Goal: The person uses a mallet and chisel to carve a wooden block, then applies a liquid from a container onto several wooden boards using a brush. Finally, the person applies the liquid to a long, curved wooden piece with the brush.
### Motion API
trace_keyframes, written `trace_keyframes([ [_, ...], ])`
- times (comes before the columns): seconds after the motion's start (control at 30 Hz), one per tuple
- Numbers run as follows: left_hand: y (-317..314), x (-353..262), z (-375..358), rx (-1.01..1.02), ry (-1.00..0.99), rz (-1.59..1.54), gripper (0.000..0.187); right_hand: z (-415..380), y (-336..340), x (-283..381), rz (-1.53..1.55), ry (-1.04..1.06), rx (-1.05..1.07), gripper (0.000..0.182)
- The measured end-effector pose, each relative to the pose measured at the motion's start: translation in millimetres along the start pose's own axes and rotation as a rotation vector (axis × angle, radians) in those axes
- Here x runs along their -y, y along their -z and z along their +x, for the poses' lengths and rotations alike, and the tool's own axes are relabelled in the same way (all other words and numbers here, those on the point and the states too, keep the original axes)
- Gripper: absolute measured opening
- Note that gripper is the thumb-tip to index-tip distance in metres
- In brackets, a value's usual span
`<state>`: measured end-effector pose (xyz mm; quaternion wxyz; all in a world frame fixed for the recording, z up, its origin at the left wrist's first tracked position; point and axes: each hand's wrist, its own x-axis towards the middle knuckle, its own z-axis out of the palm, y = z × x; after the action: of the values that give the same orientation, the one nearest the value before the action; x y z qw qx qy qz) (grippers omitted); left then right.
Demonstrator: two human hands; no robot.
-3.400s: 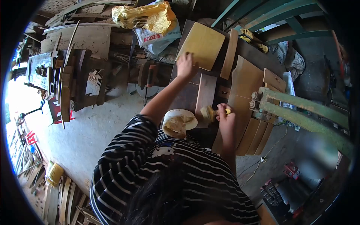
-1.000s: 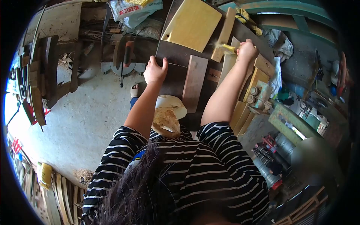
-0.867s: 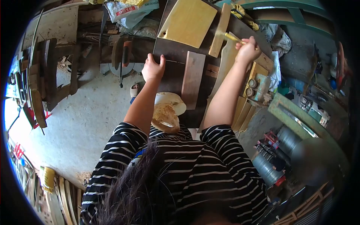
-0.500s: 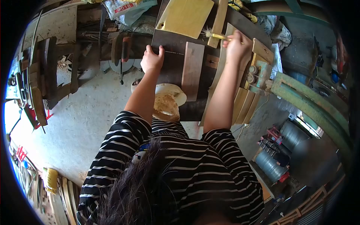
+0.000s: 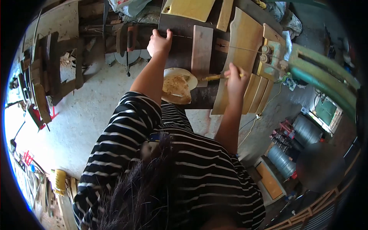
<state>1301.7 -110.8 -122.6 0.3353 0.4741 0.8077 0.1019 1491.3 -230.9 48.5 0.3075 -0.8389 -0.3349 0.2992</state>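
My right hand point(image 5: 235, 76) is closed around a yellow-handled brush point(image 5: 215, 77), its head pointing left over the lower end of a narrow wooden board point(image 5: 202, 50). Just left of the brush sits a white container point(image 5: 193, 81) with crusty tan material inside. Beneath my right hand lies a long, wavy-edged wooden board point(image 5: 242, 32). At the left edge of the dark saw table point(image 5: 178, 28), my left hand point(image 5: 159, 44) grips the edge, thumb on top; its other fingers are partly hidden.
The green band saw arm point(image 5: 322, 73) reaches in from the right, its thin blade point(image 5: 241, 48) above the table. A yellow panel point(image 5: 189, 8) and a wooden strip point(image 5: 225, 15) lie at the far end. Wood scraps point(image 5: 46, 76) stand at left; metal cylinders point(image 5: 281, 159) lie lower right.
My right hand has brought the brush back toward my body, from the far boards to beside the white container. My left hand stays at the table edge. The camera view has shifted.
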Motion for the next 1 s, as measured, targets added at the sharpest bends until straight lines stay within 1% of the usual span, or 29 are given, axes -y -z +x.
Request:
trace_keyframes([
  [0.03,4.0,-1.2,-1.3,0.037,0.000,-0.014,0.060,-17.9,7.8,0.1,0.018,0.003,-0.020,0.038],
  [0.1,0.1,-0.4,3.0,0.019,-0.036,-0.027,0.059,-49.7,20.2,-1.8,0.083,-0.073,-0.096,0.033],
  [0.13,-2.5,2.5,2.9,0.014,-0.037,-0.038,0.058,-63.0,24.5,-8.9,0.104,-0.070,-0.118,0.033],
  [0.17,-1.2,4.3,2.5,0.030,-0.082,-0.093,0.064,-75.9,27.1,-18.0,0.125,-0.015,-0.115,0.030],
  [0.2,-7.2,9.7,5.5,0.019,-0.109,-0.090,0.064,-89.0,29.5,-25.1,0.147,0.043,-0.110,0.027],
  [0.27,-28.2,26.8,24.9,-0.035,-0.209,-0.295,0.073,-119.0,28.2,-25.4,0.256,0.047,-0.145,0.023],
  [0.3,-37.0,38.9,39.4,0.039,-0.276,-0.409,0.078,-131.2,25.3,-30.0,0.350,0.093,-0.187,0.023],
  [0.33,-41.0,43.0,47.0,0.033,-0.240,-0.323,0.078,-142.5,22.1,-33.4,0.445,0.141,-0.226,0.022],
  [0.4,-15.5,41.1,29.9,0.009,-0.318,-0.213,0.072,-158.9,19.8,-38.2,0.534,0.130,-0.219,0.025],
  [0.47,14.2,58.6,18.0,0.030,-0.937,-0.386,0.062,-170.4,10.8,-43.2,0.729,0.069,-0.196,0.028],
  [0.53,85.2,54.1,-42.4,0.236,-1.148,-0.464,0.058,-172.6,-0.9,-43.0,0.801,0.017,-0.185,0.030],
  [0.6,143.6,58.4,-95.0,0.347,-1.300,-0.268,0.060,-168.1,-13.5,-45.0,0.816,-0.083,-0.144,0.029],
  [0.67,159.3,67.7,-133.4,0.275,-1.423,0.017,0.061,-161.4,-26.1,-47.8,0.825,-0.109,-0.110,0.033],
  [0.73,141.9,84.6,-157.0,0.137,-1.364,0.099,0.053,-152.2,-44.1,-56.0,0.768,-0.081,0.055,0.029],
  [0.77,138.4,88.7,-162.1,0.130,-1.322,0.082,0.045,-146.4,-60.3,-65.9,0.785,-0.095,0.050,0.029],
  [0.8,137.0,92.5,-164.1,0.145,-1.332,0.099,0.045,-139.8,-80.1,-79.1,0.673,0.000,0.072,0.028],
  [0.83,134.2,94.9,-166.0,0.160,-1.294,0.046,0.042,-137.2,-90.7,-88.2,0.554,0.095,0.090,0.026],
  [0.87,130.4,95.2,-170.4,0.173,-1.250,-0.017,0.039,-141.3,-89.8,-81.6,0.466,0.105,0.090,0.024],
  [0.93,130.4,97.5,-177.3,0.184,-1.231,0.014,0.037,-144.4,-83.8,-73.4,0.649,-0.065,0.156,0.027],
  [1.0,130.1,99.3,-183.7,0.156,-1.295,-0.009,0.037,-137.1,-71.0,-83.2,0.871,-0.164,0.258,0.031],
])
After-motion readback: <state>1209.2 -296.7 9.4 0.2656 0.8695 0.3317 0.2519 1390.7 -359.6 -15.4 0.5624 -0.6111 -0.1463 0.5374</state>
